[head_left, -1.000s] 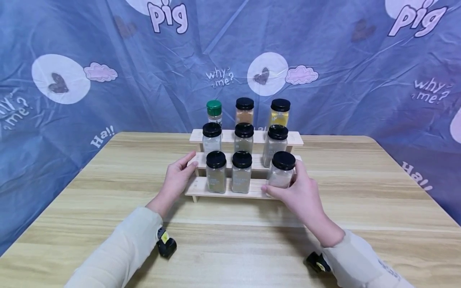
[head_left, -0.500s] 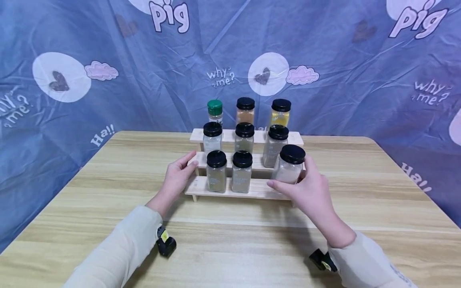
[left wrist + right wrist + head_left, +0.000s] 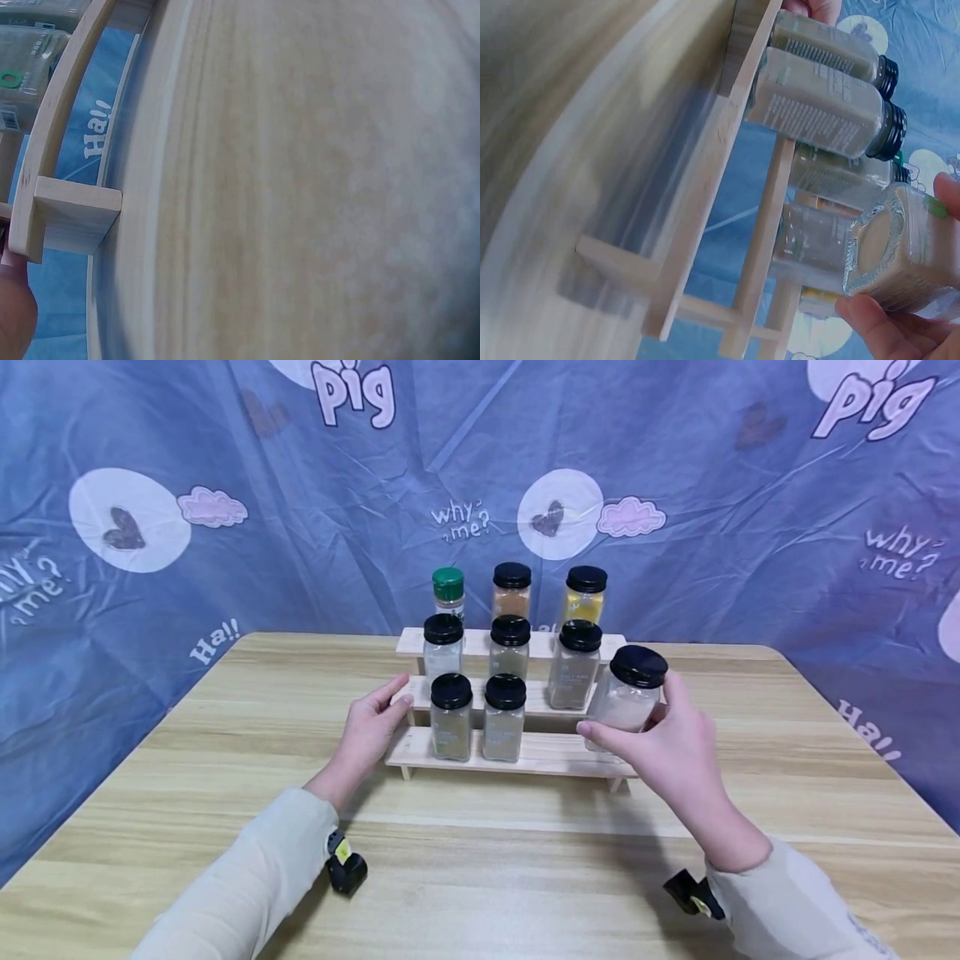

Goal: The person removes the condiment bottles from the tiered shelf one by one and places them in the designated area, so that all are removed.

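Observation:
My right hand [image 3: 678, 739] holds a spice jar [image 3: 628, 697] with a black lid and pale powder, tilted, off the right end of the bottom shelf. In the right wrist view the jar's glass base [image 3: 874, 240] faces the camera, with fingertips on its sides. At the left end of the three-tier wooden spice rack [image 3: 547, 753], my left hand [image 3: 367, 722] grips the frame between thumb and fingers. Two black-lidded jars, a greenish one [image 3: 452, 727] and a greyish one [image 3: 503, 727], stand on the bottom shelf.
Three black-lidded jars, one of them grey-brown [image 3: 573, 672], fill the middle shelf. On top are a green-capped bottle [image 3: 448, 587], an orange-brown jar [image 3: 512, 597] and a yellow jar [image 3: 584, 600]. The wooden table [image 3: 480, 877] ends at a blue printed cloth [image 3: 337, 527].
My right hand has lifted the jar off the bottom shelf and moved it to the right and up, tilting it. The left hand has stayed at the rack's left end.

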`<state>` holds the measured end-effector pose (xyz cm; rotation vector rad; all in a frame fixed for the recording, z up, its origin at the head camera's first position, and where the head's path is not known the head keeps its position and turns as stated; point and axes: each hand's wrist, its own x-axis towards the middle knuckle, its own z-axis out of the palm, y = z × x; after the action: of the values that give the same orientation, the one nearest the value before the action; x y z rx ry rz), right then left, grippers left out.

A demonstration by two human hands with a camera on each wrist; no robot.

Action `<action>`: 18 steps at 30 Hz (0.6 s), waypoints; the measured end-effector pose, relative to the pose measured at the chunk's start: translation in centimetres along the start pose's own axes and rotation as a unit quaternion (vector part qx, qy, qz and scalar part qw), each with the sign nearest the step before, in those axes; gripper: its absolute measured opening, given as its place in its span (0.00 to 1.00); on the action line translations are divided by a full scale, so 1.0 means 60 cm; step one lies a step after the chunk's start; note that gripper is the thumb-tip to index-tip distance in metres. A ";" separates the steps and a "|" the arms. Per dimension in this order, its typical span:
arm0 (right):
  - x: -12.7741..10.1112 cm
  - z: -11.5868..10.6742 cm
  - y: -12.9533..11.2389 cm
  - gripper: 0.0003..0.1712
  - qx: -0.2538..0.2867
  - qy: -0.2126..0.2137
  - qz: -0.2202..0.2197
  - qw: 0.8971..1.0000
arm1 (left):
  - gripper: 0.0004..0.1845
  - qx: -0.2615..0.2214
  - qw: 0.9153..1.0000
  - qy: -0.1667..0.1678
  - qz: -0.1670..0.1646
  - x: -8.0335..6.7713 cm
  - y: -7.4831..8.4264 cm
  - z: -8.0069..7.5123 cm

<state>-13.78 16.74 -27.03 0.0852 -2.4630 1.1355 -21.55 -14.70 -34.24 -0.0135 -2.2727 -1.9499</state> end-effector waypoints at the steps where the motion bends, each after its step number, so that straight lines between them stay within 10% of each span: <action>1: 0.001 -0.002 0.001 0.44 -0.003 0.004 0.001 1.000 | 0.24 0.000 1.000 0.000 0.000 0.000 0.000 0.000; 18: 0.031 -0.019 0.039 0.41 -0.036 0.116 -0.014 0.993 | 0.24 0.014 1.000 -0.007 0.003 0.000 -0.001 0.000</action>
<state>-15.60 19.34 -27.30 -0.0311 -2.2862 0.9848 -21.57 -14.73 -34.27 -0.0301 -2.3057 -1.9216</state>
